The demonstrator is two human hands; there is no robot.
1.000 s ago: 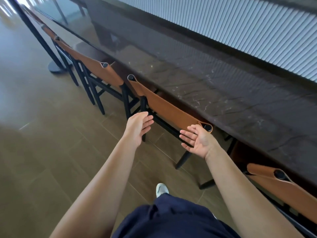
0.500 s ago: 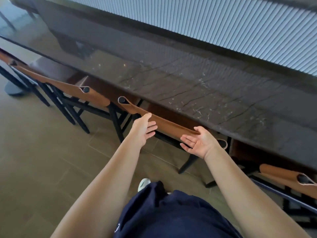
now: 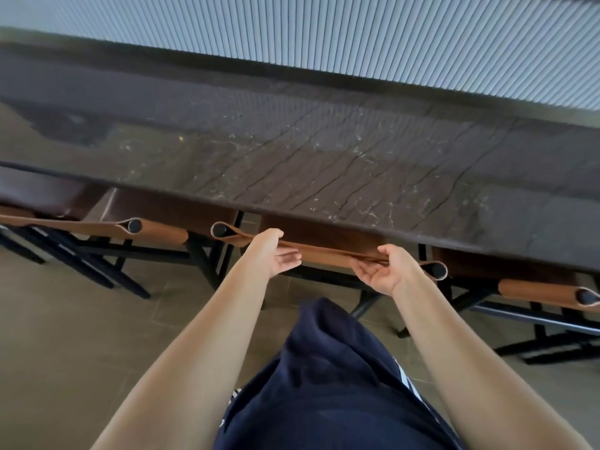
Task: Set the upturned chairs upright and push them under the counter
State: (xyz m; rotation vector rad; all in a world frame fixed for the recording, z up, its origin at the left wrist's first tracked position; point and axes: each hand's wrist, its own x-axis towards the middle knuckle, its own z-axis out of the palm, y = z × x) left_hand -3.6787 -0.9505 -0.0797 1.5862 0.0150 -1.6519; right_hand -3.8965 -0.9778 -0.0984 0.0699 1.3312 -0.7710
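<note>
Both of my hands are at the back strap of the chair straight in front of me: my left hand rests its palm against the leather with the fingers spread loose, and my right hand has fingers curled lightly along the strap's top edge, more a push than a firm hold. That chair stands upright on the floor, its seat already tucked beneath the front edge of the table, so I judge only the last bit of pushing is left. What worries me is that the strap is soft leather; if I press on the middle it will give and the frame could twist, sending one dark leg skidding sideways. Its left post sits near the post of the chair on the left, and a crooked shove could knock the two together. The chair on the right is close too. Farther in, my knuckles are just beside the stone lip, and a hard push could pinch them there. Beyond the table is only the ribbed wall.
</note>
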